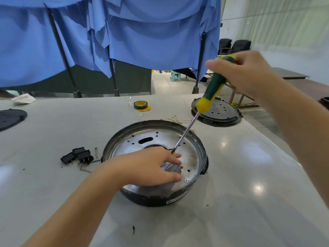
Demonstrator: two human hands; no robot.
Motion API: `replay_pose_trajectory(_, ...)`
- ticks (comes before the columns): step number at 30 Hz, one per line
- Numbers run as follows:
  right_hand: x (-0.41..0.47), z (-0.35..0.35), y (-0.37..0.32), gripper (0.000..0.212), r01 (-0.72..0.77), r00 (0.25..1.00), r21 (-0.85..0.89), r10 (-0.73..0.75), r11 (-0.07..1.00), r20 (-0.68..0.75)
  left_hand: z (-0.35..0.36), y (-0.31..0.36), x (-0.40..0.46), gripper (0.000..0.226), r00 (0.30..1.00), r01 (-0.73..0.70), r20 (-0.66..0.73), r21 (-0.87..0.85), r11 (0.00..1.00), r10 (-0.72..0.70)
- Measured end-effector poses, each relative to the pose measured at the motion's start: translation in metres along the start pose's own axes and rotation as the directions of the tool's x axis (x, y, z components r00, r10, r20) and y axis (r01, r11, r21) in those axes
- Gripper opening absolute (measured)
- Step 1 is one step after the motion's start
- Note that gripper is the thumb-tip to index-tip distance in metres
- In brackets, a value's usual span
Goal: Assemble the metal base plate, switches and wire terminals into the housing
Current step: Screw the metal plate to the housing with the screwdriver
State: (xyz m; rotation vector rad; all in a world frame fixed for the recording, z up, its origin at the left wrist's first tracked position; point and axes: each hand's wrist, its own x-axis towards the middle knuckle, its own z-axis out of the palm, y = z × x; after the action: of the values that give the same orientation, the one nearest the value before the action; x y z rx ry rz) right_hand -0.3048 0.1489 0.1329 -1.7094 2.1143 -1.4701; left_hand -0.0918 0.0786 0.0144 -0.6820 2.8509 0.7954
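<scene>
Your right hand (245,72) is wrapped tight round the green and yellow handle of a screwdriver (211,93), which slants down and to the left so that its tip sits at the metal base plate (153,138) just beside your left fingertips. Your left hand (147,166) lies across the near half of that plate with fingers loosely spread and bent; they rest on the plate near the tip, and whether they pinch a small part there cannot be told. The plate sits inside the round dark housing (156,198), which stands on the counter (231,202) in front of you. A screw (186,180) shows in the plate by your left thumb. To the left of the housing lie the black switches (77,155) with loose screws (96,152) next to them. Beyond the housing, small wire terminals (175,119) are scattered, with a roll of tape (140,105) further back and a round black cover (218,112) to the right, partly hidden by the screwdriver. Another dark disc (10,118) lies at the left edge.
</scene>
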Motion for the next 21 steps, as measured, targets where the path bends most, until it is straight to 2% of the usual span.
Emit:
replay_pose_trajectory(2, 0.0, -0.007, 0.02, 0.039, -0.178, 0.976, 0.126, 0.192, 0.976, -0.107, -0.008, -0.002, -0.006, 0.052, 1.0, 0.031, -0.001, -0.025, 0.999, -0.031)
replay_pose_trajectory(3, -0.003, -0.008, 0.03, 0.039, -0.287, 0.942, 0.205, 0.315, 0.936, -0.116, -0.012, -0.004, -0.009, 0.052, 0.999, 0.049, 0.005, -0.041, 0.998, -0.049)
replay_pose_trajectory(5, -0.011, -0.007, 0.053, 0.043, -0.499, 0.841, 0.346, 0.541, 0.795, -0.03, -0.018, -0.009, -0.014, 0.051, 0.996, 0.087, -0.005, -0.059, 0.994, -0.088)
replay_pose_trajectory(6, -0.017, -0.004, 0.064, 0.043, -0.571, 0.798, 0.39, 0.599, 0.723, 0.058, -0.021, -0.012, -0.016, 0.051, 0.994, 0.1, -0.029, -0.066, 0.993, -0.103)
replay_pose_trajectory(9, -0.039, 0.011, 0.088, 0.04, -0.687, 0.72, 0.466, 0.606, 0.557, 0.337, -0.026, -0.026, -0.02, 0.047, 0.984, 0.125, -0.113, -0.111, 0.986, -0.137)
replay_pose_trajectory(11, -0.053, 0.024, 0.096, 0.042, -0.738, 0.669, 0.497, 0.589, 0.456, 0.454, -0.029, -0.04, -0.021, 0.045, 0.965, 0.149, -0.197, -0.133, 0.98, -0.174)
replay_pose_trajectory(13, -0.062, 0.037, 0.101, 0.03, -0.784, 0.61, 0.516, 0.585, 0.346, 0.534, -0.028, -0.057, -0.021, 0.043, 0.915, 0.187, -0.336, -0.139, 0.972, -0.224)
replay_pose_trajectory(15, -0.065, 0.048, 0.105, 0.025, -0.783, 0.595, 0.553, 0.602, 0.285, 0.533, -0.022, -0.073, -0.021, 0.05, 0.822, 0.233, -0.497, -0.152, 0.96, -0.278)
replay_pose_trajectory(16, -0.066, 0.054, 0.107, 0.024, -0.773, 0.605, 0.547, 0.634, 0.321, 0.482, -0.019, -0.08, -0.021, 0.054, 0.771, 0.262, -0.552, -0.179, 0.948, -0.317)
replay_pose_trajectory(18, -0.067, 0.066, 0.112, 0.02, -0.743, 0.653, 0.424, 0.702, 0.519, 0.284, -0.01, -0.091, -0.021, 0.06, 0.697, 0.299, -0.584, -0.289, 0.909, -0.415)
replay_pose_trajectory(20, -0.071, 0.076, 0.119, 0.019, -0.658, 0.743, 0.27, 0.665, 0.703, 0.076, -0.004, -0.096, -0.02, 0.056, 0.658, 0.26, -0.554, -0.468, 0.844, -0.51)
replay_pose_trajectory(21, -0.075, 0.08, 0.123, 0.022, -0.617, 0.779, 0.204, 0.627, 0.76, 0.016, -0.002, -0.097, -0.019, 0.053, 0.644, 0.224, -0.525, -0.567, 0.793, -0.557)
